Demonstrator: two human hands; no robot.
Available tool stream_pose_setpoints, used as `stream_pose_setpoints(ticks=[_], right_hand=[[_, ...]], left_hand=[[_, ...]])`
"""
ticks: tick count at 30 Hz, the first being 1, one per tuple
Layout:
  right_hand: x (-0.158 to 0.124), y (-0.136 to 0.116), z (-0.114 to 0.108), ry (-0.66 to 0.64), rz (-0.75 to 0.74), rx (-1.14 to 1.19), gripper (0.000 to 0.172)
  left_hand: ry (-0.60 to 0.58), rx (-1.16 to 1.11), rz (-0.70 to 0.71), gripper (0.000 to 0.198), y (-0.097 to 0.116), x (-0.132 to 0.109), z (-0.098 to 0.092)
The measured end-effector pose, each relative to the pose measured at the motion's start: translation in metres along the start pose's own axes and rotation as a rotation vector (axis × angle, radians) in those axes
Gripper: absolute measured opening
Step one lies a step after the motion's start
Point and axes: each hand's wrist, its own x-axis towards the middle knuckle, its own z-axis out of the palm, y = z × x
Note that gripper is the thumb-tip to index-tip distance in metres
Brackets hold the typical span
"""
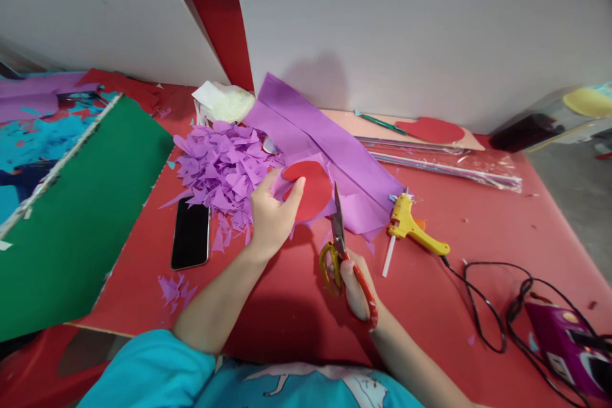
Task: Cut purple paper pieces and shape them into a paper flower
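My left hand (275, 207) pinches a rounded red paper cutout (313, 191) together with the purple paper behind it, thumb on top. The purple shows as a thin margin around the red edge. My right hand (357, 284) grips scissors (338, 226) with one red and one yellow handle loop. Their blades point away from me, just right of the red cutout. Beyond both hands lies a long folded purple sheet (325, 134). A heap of pointed purple scraps (224, 169) sits left of my left hand.
A phone (191, 233) lies by the scraps, near a green board (86, 223). On the right are a yellow glue gun (406, 223), its black cord and a purple box (564, 338). Another red cutout (433, 130) and a green pencil (382, 123) lie by the white panel (430, 32).
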Motion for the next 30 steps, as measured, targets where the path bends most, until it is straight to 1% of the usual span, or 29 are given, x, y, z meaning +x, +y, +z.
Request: stream_pose_setpoints(ticks=[5,10,14,17,21,25,30], right_hand=[[0.0,0.0,-0.001,-0.003,-0.007,-0.019,0.053],[0.001,0.002,-0.001,-0.001,0.022,0.003,0.053],[0.002,0.003,-0.002,0.004,0.026,0.02,0.056],[0.002,0.005,-0.003,-0.052,-0.003,0.057,0.057],[0.0,0.01,-0.006,-0.126,-0.015,0.072,0.057],[0.001,0.017,-0.01,-0.156,-0.07,0.04,0.057],[0.001,0.016,-0.014,-0.239,-0.067,0.002,0.061]], left_hand=[[0.007,-0.041,-0.018,0.009,0.001,-0.001,0.001],[-0.034,-0.131,-0.078,0.013,-0.003,-0.001,0.001],[-0.01,-0.188,-0.074,0.014,-0.008,0.0,0.002],[0.004,-0.177,-0.052,0.012,-0.009,0.0,0.002],[0.032,-0.102,0.004,0.008,-0.006,0.001,0.0],[0.058,-0.055,0.049,0.006,-0.003,0.001,-0.001],[0.022,-0.06,0.061,0.006,-0.004,0.0,-0.001]])
